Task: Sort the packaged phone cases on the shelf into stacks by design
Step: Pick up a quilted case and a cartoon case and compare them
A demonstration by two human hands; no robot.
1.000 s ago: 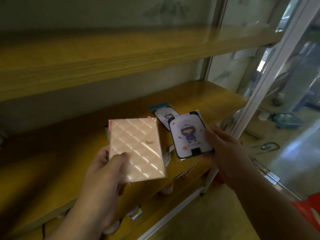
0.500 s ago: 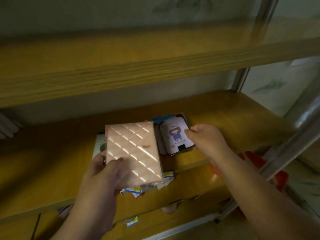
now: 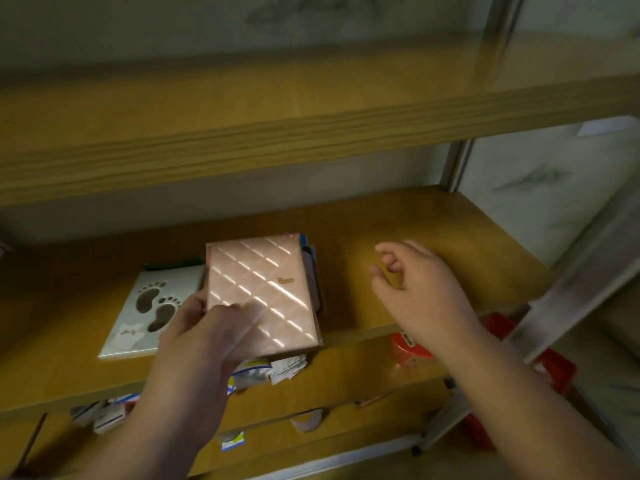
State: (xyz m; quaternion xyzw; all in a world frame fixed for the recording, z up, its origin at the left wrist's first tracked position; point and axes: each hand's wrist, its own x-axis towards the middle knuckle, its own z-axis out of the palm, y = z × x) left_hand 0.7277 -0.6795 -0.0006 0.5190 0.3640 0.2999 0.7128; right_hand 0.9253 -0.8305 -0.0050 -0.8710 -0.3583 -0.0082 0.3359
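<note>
I have my left hand (image 3: 207, 336) wrapped round the lower left corner of the pink case (image 3: 263, 292), thumb lying flat across its quilted face and the other fingers hidden behind it. The case rises up and to the right from that grip, tilted a little, its gold logo just right of my thumb tip. I can't tell whether it rests on anything or hangs just above the shelf (image 3: 408, 244).

Behind the case's right edge, a sliver of blue and dark packaging shows: the stack (image 3: 313, 271), almost wholly covered by the case. Its design is hidden from me.

Just left of my left hand, partly tucked under the knuckles, the footprint case (image 3: 156, 303) lies flat on the shelf, white with two dark footprints cut into it.

My right hand (image 3: 415, 289) hovers over bare shelf well to the right of the pink case, grasping nothing, fingers loosely bent with the fingertips pointing back toward the case. It touches no package.

Below my left wrist, on a lower shelf, loose packets (image 3: 273, 367) lie in a jumble. Below my right forearm sits a red bin (image 3: 557, 368).
</note>
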